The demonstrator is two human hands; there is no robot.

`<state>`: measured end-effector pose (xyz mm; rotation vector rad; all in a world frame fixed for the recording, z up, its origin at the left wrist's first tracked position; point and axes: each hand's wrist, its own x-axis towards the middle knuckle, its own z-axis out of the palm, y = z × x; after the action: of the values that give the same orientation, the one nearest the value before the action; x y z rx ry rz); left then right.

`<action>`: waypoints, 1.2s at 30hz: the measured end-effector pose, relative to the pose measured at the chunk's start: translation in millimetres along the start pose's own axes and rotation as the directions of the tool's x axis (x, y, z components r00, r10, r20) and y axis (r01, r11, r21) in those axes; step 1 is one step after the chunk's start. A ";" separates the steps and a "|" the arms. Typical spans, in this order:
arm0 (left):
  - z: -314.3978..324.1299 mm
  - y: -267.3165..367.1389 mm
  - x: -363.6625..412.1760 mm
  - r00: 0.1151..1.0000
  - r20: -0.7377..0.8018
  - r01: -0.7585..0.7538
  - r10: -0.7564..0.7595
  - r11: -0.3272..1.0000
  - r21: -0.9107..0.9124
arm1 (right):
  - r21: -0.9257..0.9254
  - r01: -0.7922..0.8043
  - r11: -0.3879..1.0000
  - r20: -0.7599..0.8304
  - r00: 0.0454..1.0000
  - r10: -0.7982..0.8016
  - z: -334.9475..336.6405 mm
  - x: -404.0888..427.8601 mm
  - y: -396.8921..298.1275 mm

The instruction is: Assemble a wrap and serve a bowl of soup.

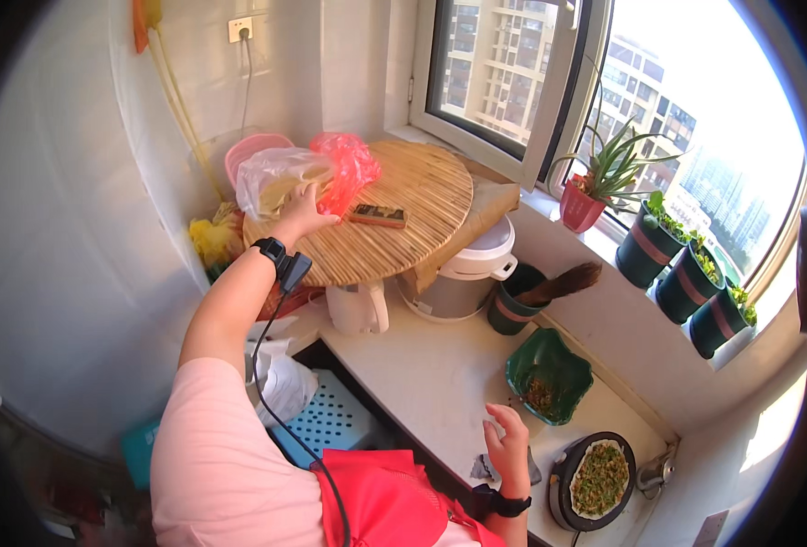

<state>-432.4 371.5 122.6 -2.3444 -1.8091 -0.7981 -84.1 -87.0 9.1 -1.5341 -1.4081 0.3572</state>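
Note:
My left hand [304, 213] is at a clear plastic bag [273, 171] with pale yellowish contents, at the left of a round slatted wooden board [417, 178]. Some fingertips are hidden at the bag's opening, so its grip is unclear. A red plastic bag [352, 167] touches the clear one, and a small dark-and-orange box [379, 215] lies beside my hand. My right hand [508, 441] hovers over the counter with curled fingers apart, holding nothing. Near it are a green bowl [567, 362] with chopped remains and a black round electric griddle [559, 478] bearing a flatbread topped with chopped greens [602, 478].
Under the board stand a white rice cooker [475, 267] and a white jug [355, 308]. A dark pot with a brush [561, 284] is beside them. Potted plants [650, 246] line the sill by the open window [499, 75]. A metal cup [655, 472] stands beside the griddle.

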 end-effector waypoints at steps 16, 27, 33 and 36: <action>32.9 2.7 145.4 0.994 -0.104 -0.049 0.045 0.998 -0.029 | -0.070 -0.152 0.986 -0.039 0.988 0.150 41.8 16.9 -1.8; 53.6 172.8 107.6 0.781 0.211 -0.389 0.587 0.723 -0.571 | -0.089 -0.148 0.985 0.005 0.989 0.149 32.4 13.6 -6.6; 22.6 146.5 105.2 0.794 0.227 -0.111 0.565 0.501 -0.858 | -0.066 -0.164 0.984 0.014 0.986 0.165 25.8 8.1 -2.4; 2.0 119.1 92.3 0.748 0.214 -0.413 0.628 0.693 -0.591 | -0.050 -0.168 0.985 0.021 0.985 0.169 24.6 7.7 0.8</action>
<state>-306.5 417.6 191.3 -3.3583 -0.8996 -0.8090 -100.1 -69.0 -0.2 -1.6988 -1.3174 0.4496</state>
